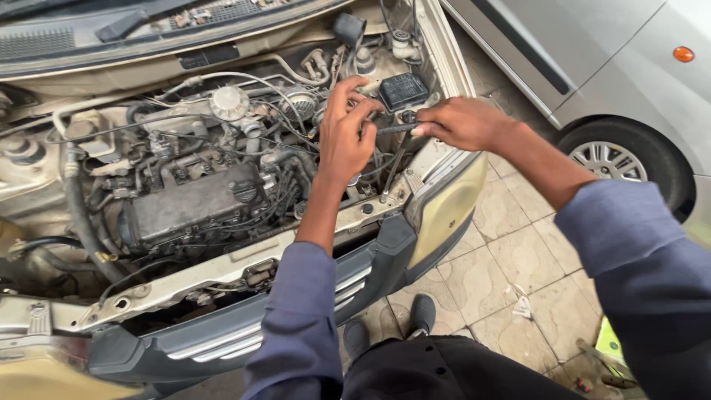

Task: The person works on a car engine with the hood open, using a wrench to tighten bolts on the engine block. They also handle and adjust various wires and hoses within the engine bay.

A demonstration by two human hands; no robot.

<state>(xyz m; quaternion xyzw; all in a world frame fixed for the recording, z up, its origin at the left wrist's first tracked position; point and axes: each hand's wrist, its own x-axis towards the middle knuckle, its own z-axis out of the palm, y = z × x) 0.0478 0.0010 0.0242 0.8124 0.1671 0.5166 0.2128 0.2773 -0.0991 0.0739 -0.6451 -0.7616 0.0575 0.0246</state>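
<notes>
I stand at the front of a beige car with its bonnet up, over the dusty engine [196, 204]. My left hand [345, 133] is raised over the right side of the bay, fingers curled around one end of a dark T-shaped wrench [395, 130]. My right hand [461, 122] grips the other end of its crossbar. The wrench's shaft [392, 167] runs down toward the front crossmember near the headlight [448, 207]. A black fuse box [404, 90] sits just behind the hands.
A silver car [629, 81] is parked close on the right, its wheel [611, 159] near the tiled floor [511, 267]. The front bumper [222, 341] is below me. Hoses and wires cross the bay. Small tools and a green item lie at bottom right [607, 344].
</notes>
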